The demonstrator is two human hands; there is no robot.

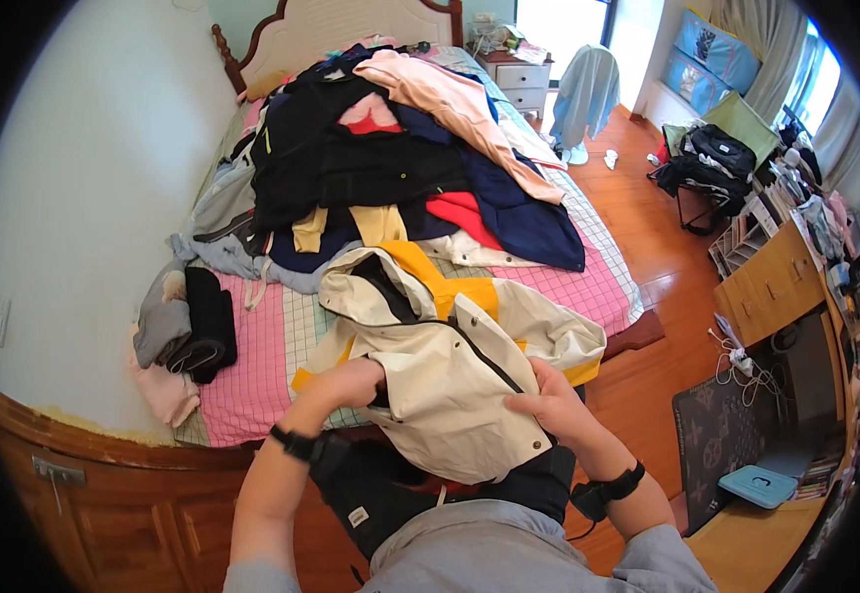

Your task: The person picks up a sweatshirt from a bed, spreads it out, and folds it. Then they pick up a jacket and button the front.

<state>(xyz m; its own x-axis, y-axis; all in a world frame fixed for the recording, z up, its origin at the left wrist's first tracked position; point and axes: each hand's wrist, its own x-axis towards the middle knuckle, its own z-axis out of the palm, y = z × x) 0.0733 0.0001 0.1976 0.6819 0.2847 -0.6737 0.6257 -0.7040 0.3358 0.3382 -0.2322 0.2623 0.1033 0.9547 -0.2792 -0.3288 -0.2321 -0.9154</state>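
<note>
A cream hooded jacket (444,378) with yellow panels and a dark front zipper lies at the near edge of the bed, its lower part hanging toward my lap. My right hand (552,404) pinches its front edge beside the zipper, thumb on top. My left hand (356,382) reaches into a dark opening on the jacket's other side; its fingers are hidden inside. The hood (381,285) points away from me, showing a black lining. One sleeve (552,326) spreads to the right.
A heap of clothes (370,163) covers much of the bed (252,333). Rolled black clothing (207,326) and grey clothing (163,319) sit at left by the wall. To the right stand a desk (770,285), a folding chair (719,156) and a covered fan (585,96).
</note>
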